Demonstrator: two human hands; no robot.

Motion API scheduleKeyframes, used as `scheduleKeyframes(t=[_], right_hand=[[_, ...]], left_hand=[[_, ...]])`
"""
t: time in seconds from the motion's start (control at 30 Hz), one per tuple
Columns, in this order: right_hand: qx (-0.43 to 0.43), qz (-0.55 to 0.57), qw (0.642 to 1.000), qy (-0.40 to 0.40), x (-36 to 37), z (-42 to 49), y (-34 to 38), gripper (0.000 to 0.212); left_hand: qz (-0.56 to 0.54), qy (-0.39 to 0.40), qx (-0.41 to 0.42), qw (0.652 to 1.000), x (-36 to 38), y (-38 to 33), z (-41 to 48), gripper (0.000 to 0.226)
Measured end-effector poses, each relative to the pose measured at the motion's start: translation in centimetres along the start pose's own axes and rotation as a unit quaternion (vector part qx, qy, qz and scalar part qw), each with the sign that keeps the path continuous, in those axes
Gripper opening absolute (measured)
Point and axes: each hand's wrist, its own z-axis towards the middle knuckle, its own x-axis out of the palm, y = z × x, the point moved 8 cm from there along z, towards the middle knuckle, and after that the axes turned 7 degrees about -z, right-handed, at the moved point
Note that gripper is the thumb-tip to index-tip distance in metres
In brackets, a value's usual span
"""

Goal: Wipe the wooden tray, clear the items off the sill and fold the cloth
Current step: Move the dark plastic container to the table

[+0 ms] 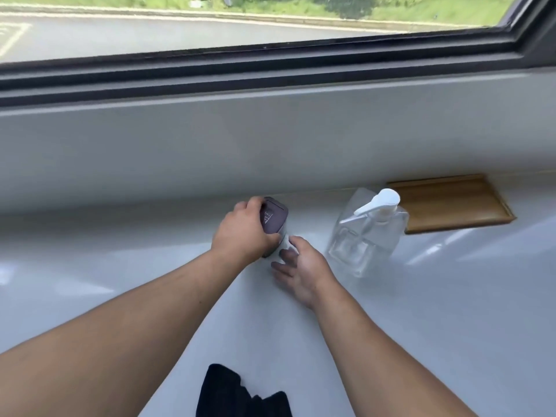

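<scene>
A tube-like container with a dark purple cap (274, 216) stands on the white sill surface (451, 296). My left hand (243, 233) grips its cap from the left. At its lower white part my right hand (301, 270) holds it with fingers curled. The wooden tray (451, 203) lies at the back right against the wall, with nothing on it. A clear square pump bottle (365, 236) with a white pump stands just left of the tray, close to my right hand. A dark cloth (240, 392) lies crumpled at the near edge, partly cut off by the frame.
A white wall band (270, 152) rises behind the surface up to a dark window frame (270, 67). Outside lie a road and grass.
</scene>
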Motion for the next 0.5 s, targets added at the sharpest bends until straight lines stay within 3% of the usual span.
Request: scheduleKeyframes(t=[0.07,0.23,0.5], right_hand=[[-0.005,0.003,1.0,0.008,0.5,-0.1,0.1,0.025],[-0.017,-0.031,0.998,0.048,4.3,-2.7,-0.6,0.025],[-0.011,-0.176,0.976,0.13,18.9,-10.6,-7.4,0.015]], left_hand=[[-0.014,-0.022,0.003,1.0,-0.5,0.3,-0.5,0.076],[-0.034,-0.063,-0.008,0.997,-4.0,3.4,-4.5,0.077],[-0.098,-0.174,-0.106,0.974,-14.7,17.1,-17.5,0.071]])
